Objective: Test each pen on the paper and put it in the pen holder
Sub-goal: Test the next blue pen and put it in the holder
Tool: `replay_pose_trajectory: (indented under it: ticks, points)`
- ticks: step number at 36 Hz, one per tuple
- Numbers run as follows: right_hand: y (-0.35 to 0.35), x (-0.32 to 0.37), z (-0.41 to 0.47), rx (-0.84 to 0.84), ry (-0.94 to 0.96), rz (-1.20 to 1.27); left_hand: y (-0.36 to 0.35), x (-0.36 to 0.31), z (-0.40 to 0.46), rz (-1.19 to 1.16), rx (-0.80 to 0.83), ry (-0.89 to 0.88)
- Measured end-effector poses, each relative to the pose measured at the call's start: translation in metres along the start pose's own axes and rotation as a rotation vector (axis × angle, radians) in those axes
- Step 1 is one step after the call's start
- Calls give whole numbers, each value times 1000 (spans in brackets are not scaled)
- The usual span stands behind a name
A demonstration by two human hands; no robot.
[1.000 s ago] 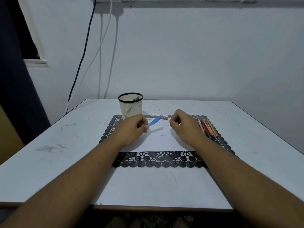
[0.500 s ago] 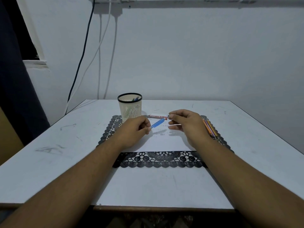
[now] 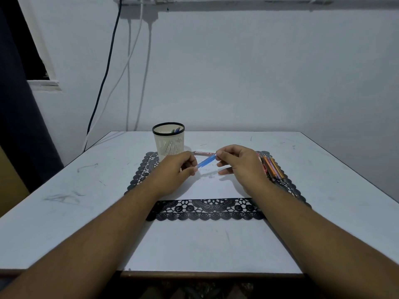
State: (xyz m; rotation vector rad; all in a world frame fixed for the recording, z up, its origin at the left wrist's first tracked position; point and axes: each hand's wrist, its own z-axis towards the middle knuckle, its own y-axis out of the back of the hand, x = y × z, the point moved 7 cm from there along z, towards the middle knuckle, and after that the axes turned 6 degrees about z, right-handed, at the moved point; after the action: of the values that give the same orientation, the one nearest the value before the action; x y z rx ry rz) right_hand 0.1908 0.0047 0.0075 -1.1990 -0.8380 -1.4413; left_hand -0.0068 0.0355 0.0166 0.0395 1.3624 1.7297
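Note:
A blue pen (image 3: 206, 162) is held slanting above the white paper (image 3: 212, 187). My left hand (image 3: 176, 169) pinches its lower end and my right hand (image 3: 238, 164) pinches its upper end. Faint marks show on the paper under the pen. The cream pen holder (image 3: 168, 140) with a black rim stands at the mat's far left corner, with pens inside it. A bunch of coloured pens (image 3: 272, 168) lies on the mat just right of my right hand.
The paper lies on a black lace mat (image 3: 205, 210) on a white table (image 3: 86, 190). A reddish pen or box (image 3: 201, 153) lies beyond the paper. Cables hang down the wall behind the table.
My right hand moved left and took hold of the upper end of the blue pen, which my left hand kept holding in about the same place.

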Motion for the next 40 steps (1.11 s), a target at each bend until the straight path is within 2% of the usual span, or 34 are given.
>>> replay_pose_trajectory:
  ticks: [11,26,35,38,40]
  points:
    - [0,-1,-1,-26,-1,7,0,1,2,49,-39,-31]
    - [-5,2,-6,-24,0,-15,2,-10,2,250,-104,-67]
    - [-5,5,-3,20,167,-399,4,5,3,214,-66,10]
    - [-4,-1,3,55,141,-661,10,12,5,265,-38,76]
    - [-3,-8,5,100,78,-744,13,19,7,291,-34,105]
